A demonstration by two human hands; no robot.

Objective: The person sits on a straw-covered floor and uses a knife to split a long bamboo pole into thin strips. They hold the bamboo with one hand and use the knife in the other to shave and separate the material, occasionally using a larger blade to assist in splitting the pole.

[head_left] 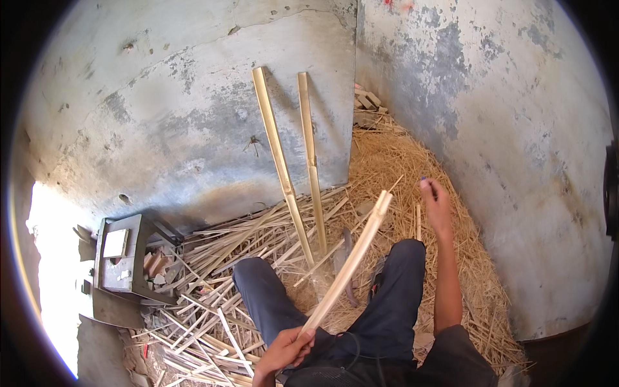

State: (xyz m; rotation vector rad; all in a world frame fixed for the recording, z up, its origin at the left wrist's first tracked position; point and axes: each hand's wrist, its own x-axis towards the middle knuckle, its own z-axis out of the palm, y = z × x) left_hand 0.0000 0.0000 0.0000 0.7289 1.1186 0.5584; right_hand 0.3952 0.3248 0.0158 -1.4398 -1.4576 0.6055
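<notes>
My left hand [287, 349] is closed round the lower end of a pale split bamboo piece [348, 266]. The piece slants up and away to the right between my knees, and a thin sliver sticks out at its far end. My right hand [436, 203] is raised to the right of that far end, apart from it. Its fingers are curled together, with a small dark blue spot at their tips; what they hold is too small to name. Two split bamboo lengths, a left one [276, 147] and a right one [309, 138], lean against the wall ahead.
Bamboo strips [213, 258] lie heaped on the left floor, and straw-like shavings [393, 151] cover the right. A dark wooden cabinet [122, 258] holding broken pieces lies at the left. A greyish curved thing [349, 264] lies between my knees. Worn walls [483, 129] meet ahead.
</notes>
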